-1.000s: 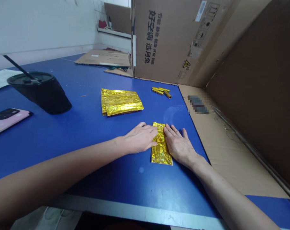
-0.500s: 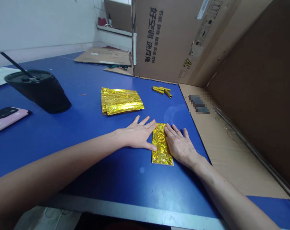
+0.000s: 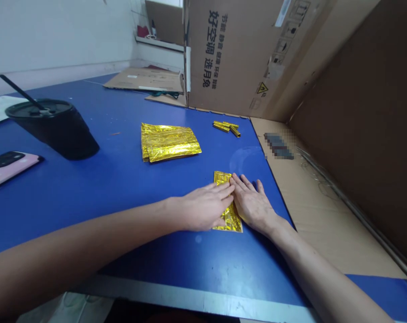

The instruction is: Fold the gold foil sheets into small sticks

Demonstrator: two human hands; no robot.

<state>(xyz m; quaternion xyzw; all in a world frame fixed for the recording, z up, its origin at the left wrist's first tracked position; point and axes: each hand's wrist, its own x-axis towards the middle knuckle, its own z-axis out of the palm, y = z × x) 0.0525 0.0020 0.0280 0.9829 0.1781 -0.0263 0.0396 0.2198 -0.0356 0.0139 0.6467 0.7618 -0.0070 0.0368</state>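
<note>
A gold foil sheet (image 3: pixel 235 220) lies flat on the blue table, its long side running away from me. My left hand (image 3: pixel 206 206) rests across the middle of the sheet, fingers stretched toward the right and covering part of it. My right hand (image 3: pixel 252 202) lies flat along the sheet's right edge with its fingers spread; the left fingertips meet it there. Farther back, left of the sheet, is a stack of gold foil sheets (image 3: pixel 171 143). Several small rolled gold pieces (image 3: pixel 225 127) lie behind the sheet.
A black cup with a straw (image 3: pixel 60 128) and a pink phone (image 3: pixel 13 166) are at the left. Flat cardboard (image 3: pixel 146 80) lies at the back. A large cardboard box (image 3: pixel 237 58) stands behind, and a blurred dark object (image 3: pixel 279 146) is at the right.
My left hand has moved right and toward me, from the sheet's left edge to across its middle, with its fingers closer together. My right hand has stayed in place.
</note>
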